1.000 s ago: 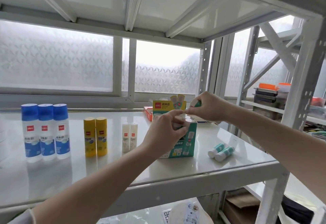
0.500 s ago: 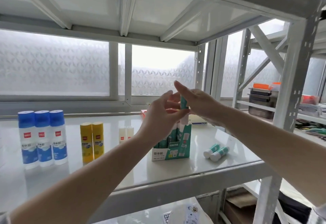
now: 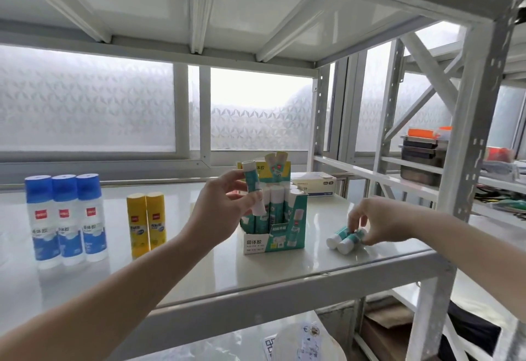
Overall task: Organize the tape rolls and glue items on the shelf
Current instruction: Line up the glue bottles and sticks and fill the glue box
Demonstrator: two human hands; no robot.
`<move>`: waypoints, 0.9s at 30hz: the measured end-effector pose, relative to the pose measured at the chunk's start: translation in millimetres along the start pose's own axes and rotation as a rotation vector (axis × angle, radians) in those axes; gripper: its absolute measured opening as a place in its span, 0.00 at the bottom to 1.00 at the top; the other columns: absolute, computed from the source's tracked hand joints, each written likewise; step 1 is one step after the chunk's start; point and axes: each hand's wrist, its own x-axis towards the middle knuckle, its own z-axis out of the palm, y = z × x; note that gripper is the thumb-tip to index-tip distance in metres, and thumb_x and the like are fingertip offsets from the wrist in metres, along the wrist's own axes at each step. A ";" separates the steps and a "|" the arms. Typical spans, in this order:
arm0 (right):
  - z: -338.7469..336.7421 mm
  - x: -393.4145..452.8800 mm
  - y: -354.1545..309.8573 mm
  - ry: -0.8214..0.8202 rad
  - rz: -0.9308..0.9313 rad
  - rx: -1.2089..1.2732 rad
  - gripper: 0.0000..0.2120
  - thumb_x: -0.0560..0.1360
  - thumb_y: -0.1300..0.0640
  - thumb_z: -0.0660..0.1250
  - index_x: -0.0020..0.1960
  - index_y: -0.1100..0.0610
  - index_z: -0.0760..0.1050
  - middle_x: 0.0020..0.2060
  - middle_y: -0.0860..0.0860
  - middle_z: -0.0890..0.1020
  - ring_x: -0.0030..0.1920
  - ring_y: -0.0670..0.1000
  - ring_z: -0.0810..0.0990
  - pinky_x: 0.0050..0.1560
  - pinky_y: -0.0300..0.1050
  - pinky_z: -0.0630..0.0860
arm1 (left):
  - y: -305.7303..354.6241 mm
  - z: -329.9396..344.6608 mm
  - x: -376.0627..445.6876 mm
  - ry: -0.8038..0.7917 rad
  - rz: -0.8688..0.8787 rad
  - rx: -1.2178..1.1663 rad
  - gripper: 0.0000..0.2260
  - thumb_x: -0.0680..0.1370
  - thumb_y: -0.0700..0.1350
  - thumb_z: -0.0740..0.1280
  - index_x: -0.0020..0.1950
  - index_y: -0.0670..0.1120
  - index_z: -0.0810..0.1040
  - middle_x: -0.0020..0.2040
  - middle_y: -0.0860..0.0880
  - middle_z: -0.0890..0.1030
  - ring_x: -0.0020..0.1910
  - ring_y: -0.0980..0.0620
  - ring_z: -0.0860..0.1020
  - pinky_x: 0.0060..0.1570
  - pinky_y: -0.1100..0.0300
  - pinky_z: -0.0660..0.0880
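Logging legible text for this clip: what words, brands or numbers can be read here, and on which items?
"固体胶": front of the teal display box.
"体胶": tall yellow box behind it, first character hidden by the held glue stick.
"体胶", partly legible: labels of the blue-capped bottles.
Red logo patches on those bottles and on the yellow glue sticks: too small to read.
White box print: blurred.
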 end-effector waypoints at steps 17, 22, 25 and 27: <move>-61.6 -21.5 -30.3 0.472 -0.309 0.630 0.09 0.70 0.64 0.72 0.48 0.55 0.77 0.41 0.48 0.82 0.38 0.38 0.81 0.41 0.26 0.75 | -13.1 1.4 -3.4 0.015 0.062 0.219 0.10 0.75 0.44 0.70 0.55 0.52 0.76 0.45 0.59 0.81 0.46 0.61 0.80 0.39 0.70 0.75; -63.1 -18.3 -70.4 0.484 -0.357 0.908 0.16 0.72 0.66 0.69 0.55 0.55 0.70 0.45 0.54 0.81 0.44 0.50 0.82 0.46 0.39 0.81 | -13.7 7.1 -8.2 0.001 0.080 0.280 0.16 0.78 0.48 0.65 0.66 0.56 0.73 0.45 0.61 0.78 0.41 0.55 0.82 0.38 0.57 0.81; -56.4 -12.1 -84.5 0.520 -0.396 0.947 0.25 0.72 0.67 0.69 0.64 0.49 0.65 0.48 0.53 0.79 0.45 0.54 0.83 0.47 0.46 0.82 | -13.3 7.7 -8.9 0.025 0.134 0.368 0.19 0.76 0.50 0.67 0.67 0.55 0.72 0.43 0.61 0.78 0.37 0.57 0.81 0.34 0.58 0.81; -51.5 -7.2 -91.5 0.551 -0.429 0.919 0.27 0.73 0.66 0.68 0.66 0.48 0.65 0.47 0.52 0.78 0.44 0.55 0.84 0.46 0.46 0.82 | -12.8 6.8 -7.3 0.047 0.131 0.357 0.14 0.73 0.49 0.71 0.57 0.52 0.73 0.44 0.59 0.79 0.38 0.61 0.80 0.31 0.64 0.80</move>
